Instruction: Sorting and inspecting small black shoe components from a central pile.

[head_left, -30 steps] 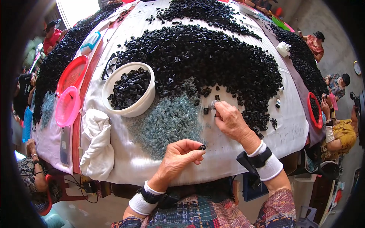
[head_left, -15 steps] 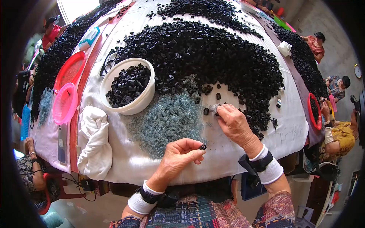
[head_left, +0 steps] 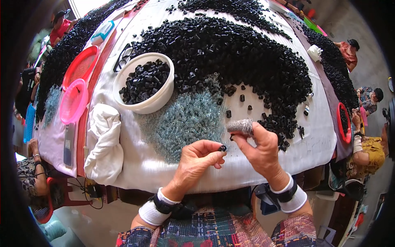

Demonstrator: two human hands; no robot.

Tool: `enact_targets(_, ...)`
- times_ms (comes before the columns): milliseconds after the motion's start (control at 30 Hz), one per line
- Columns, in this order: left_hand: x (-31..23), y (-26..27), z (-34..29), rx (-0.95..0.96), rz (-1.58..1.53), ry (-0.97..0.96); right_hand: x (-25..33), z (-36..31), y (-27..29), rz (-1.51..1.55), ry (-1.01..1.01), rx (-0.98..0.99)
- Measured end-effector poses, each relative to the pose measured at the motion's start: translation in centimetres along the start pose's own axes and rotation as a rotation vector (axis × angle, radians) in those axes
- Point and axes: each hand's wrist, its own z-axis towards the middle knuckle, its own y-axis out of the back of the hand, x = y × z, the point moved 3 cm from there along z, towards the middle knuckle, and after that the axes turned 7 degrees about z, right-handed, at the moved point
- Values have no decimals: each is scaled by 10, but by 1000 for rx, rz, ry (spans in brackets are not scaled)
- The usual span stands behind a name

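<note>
Between thumb and index finger, my left hand (head_left: 196, 161) pinches a small black plastic piece (head_left: 222, 148), ring-like at its end. Close by on the right, my right hand (head_left: 260, 150) is closed on another small black part (head_left: 232, 137) at its thumb tip. A grey wrapping (head_left: 240, 127) covers its index finger. Left of the hands lies a heap of small clear-blue coil springs (head_left: 185, 123). Beyond it spreads a large pile of black plastic caps (head_left: 242, 53). A few loose caps (head_left: 228, 114) lie on the white cloth just past my right hand.
A white bowl (head_left: 123, 101) of black caps stands beside the springs. At left lie a crumpled white cloth (head_left: 105, 144), a pink basket (head_left: 66, 115), a red tray (head_left: 68, 82) and a phone (head_left: 69, 148). Other people sit along both sides, one in yellow (head_left: 372, 150).
My right hand has drawn back from the loose caps toward my left hand, and a small black part now shows at its thumb. My left hand still pinches its piece.
</note>
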Motion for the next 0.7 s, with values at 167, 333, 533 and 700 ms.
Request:
enact_targets(167, 2, -4, 1, -41, 58, -45, 5, -17, -7, -55, 108, -63)
enact_targets(333, 2, -6, -1, -52, 83, -59, 0, -25, -10, -32, 131, -106)
enact_targets(533, 1, -9, -2, -64, 101, -50, -3, -29, -12, -21, 111, -107)
enact_targets(700, 0, -10, -3, -70, 116, -51, -3, -31, -12, -59, 127, -119)
